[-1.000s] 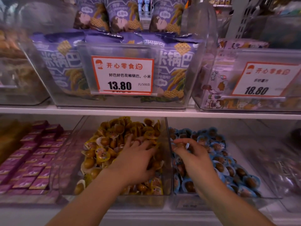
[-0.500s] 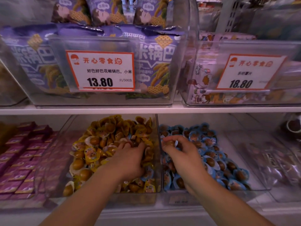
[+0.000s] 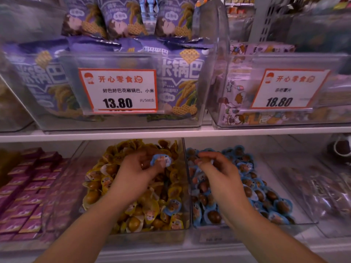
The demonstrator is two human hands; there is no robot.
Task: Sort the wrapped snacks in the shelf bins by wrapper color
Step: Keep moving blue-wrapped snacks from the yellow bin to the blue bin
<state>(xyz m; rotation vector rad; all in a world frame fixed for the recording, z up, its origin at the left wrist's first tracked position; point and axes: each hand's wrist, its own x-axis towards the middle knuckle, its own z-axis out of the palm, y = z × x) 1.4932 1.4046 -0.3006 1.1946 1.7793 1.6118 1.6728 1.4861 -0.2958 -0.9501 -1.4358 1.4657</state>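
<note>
On the lower shelf, a clear bin holds yellow-wrapped snacks, and the clear bin to its right holds blue-wrapped snacks. My left hand is raised over the yellow bin and pinches one blue-wrapped snack. Another blue-wrapped snack lies among the yellow ones near the front right. My right hand hovers over the blue bin with its fingers curled round a small brownish snack.
Left of the yellow bin sit purple boxed snacks. A clear bin of transparent packets stands at the far right. The white upper shelf carries bins of purple bags with price cards close above my hands.
My left hand has lifted out of the yellow pile with a blue-wrapped snack in its fingers. My right hand rose slightly over the blue bin, still holding a snack.
</note>
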